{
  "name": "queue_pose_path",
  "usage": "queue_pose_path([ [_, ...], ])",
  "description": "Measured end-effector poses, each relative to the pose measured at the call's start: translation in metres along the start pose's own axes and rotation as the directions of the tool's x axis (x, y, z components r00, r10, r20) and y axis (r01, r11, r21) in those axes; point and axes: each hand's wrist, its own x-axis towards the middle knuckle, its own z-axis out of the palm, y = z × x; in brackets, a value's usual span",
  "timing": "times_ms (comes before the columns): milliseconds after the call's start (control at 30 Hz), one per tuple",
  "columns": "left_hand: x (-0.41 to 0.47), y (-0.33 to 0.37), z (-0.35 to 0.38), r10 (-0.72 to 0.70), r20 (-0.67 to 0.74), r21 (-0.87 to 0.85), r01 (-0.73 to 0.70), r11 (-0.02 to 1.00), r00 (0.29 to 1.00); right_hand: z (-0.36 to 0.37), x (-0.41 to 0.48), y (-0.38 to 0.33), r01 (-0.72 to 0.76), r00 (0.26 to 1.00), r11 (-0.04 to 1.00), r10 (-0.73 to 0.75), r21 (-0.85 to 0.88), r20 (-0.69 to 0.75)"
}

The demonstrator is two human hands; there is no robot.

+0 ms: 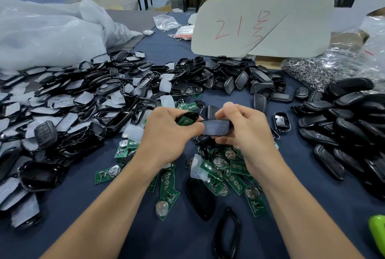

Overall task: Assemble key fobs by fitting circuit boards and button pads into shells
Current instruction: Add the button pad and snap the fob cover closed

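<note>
Circuit board, green, sits in a glossy black shell half that the left hand pinches between thumb and curled fingers, just left of the gap between the two hands. The right hand grips a matte dark cover, thumb on top and fingers curled underneath. The cover's left end reaches the left thumb. The fingers hide the joint, so I cannot tell whether the two parts are already engaged or whether a button pad is already inside.

The step in hand looks like closing the cover over the half that carries the board. To do it well, first line up the two outlines, narrow end to narrow end. Check that the board lies flat in its seat, since a tilted board would likely keep the edges from snapping shut. Start the catch at one end, then squeeze along the rim with both thumbs rather than forcing the middle. Keep the fingertips off the seam.

Loose boards lie on the blue cloth below the grip, toward the body. A heap of dark covers lies to its right, and black frames with pale button pads lie to its left.
</note>
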Motion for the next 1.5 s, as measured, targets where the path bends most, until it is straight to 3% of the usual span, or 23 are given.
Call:
queue_pose_path([
  [133,0.0,0.0,-0.002,0.053,0.062,0.081,-0.058,0.995,0.997,-0.014,-0.002,-0.008,-0.209,0.917,0.978,0.199,-0.01,0.345],
  [367,-0.003,0.003,0.002,-0.052,0.048,-0.177,0.06,0.982,0.997,-0.022,-0.007,-0.015,-0.454,0.796,0.871,0.302,0.186,0.524],
  [533,-0.004,0.013,-0.002,-0.191,0.0,-0.383,0.176,0.907,0.982,-0.016,-0.007,-0.016,-0.516,0.809,0.771,0.295,0.374,0.508],
  [733,-0.004,0.015,-0.001,-0.223,0.003,-0.522,0.192,0.831,0.975,-0.006,-0.006,-0.012,-0.553,0.811,0.655,0.281,0.516,0.512],
  [1000,0.0,0.014,-0.002,-0.225,0.03,-0.378,0.219,0.9,0.974,-0.009,-0.003,-0.011,-0.512,0.85,0.58,0.235,0.634,0.471],
  [1267,-0.002,0.016,-0.001,-0.205,0.007,-0.498,0.182,0.848,0.979,-0.006,0.0,-0.004,-0.432,0.891,0.727,0.25,0.534,0.379],
  [1500,-0.011,0.019,0.013,-0.057,-0.029,-0.326,0.045,0.944,0.998,0.009,-0.001,0.002,-0.397,0.895,0.777,0.209,0.488,0.395],
])
